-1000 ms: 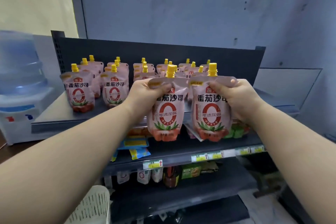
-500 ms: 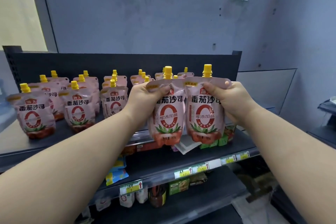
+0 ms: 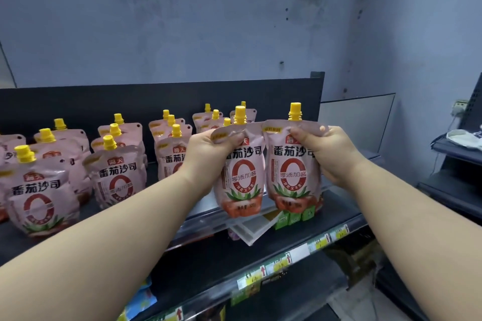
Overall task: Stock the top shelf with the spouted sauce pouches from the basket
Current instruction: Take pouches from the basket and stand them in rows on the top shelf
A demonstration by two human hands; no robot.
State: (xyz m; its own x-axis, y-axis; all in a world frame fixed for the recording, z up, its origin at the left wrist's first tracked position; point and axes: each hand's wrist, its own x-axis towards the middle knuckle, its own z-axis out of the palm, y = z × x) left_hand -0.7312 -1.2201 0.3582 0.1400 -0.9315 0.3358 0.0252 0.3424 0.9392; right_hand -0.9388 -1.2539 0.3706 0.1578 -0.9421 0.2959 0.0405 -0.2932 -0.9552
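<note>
I hold two pink sauce pouches with yellow spout caps side by side in front of the top shelf (image 3: pixel 203 203). My left hand (image 3: pixel 208 154) pinches the upper left corner of the left pouch (image 3: pixel 242 180). My right hand (image 3: pixel 331 154) pinches the upper right corner of the right pouch (image 3: pixel 293 172). Both pouches hang upright with their bottoms over the shelf's front edge, near its right end. Several matching pouches (image 3: pixel 117 174) stand in rows on the shelf to the left and behind. The basket is out of view.
A dark back panel (image 3: pixel 104 101) rises behind the top shelf. Below it, a second shelf (image 3: pixel 260 250) carries green packets (image 3: pixel 294 219), a flat white pack and yellow price tags. A grey wall and a window are behind. Another dark rack (image 3: pixel 453 164) stands at right.
The view has swung right and closer to the shelf. Both hands carried the two pouches up and forward toward the right end of the top shelf, grips unchanged.
</note>
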